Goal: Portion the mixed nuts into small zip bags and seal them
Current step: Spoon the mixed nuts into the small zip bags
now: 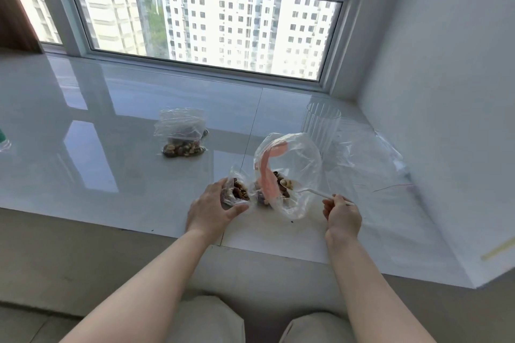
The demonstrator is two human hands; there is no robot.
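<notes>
A large clear bag (301, 164) with a pink strip stands open on the white sill, mixed nuts at its bottom. My right hand (343, 216) grips the handle of a white plastic spoon (305, 190), whose bowl sits inside that bag with nuts in it. Just left of the big bag, my left hand (213, 207) cups a small zip bag (238, 189) partly filled with nuts, its mouth open. Farther back lie filled small zip bags (181, 135), stacked together.
A clear ribbed plastic cup (320, 127) stands behind the big bag. Flat clear bags (370, 153) lie to the right by the wall. The white glossy sill (111, 147) stretches left; its front edge runs just below my hands. A window lies behind.
</notes>
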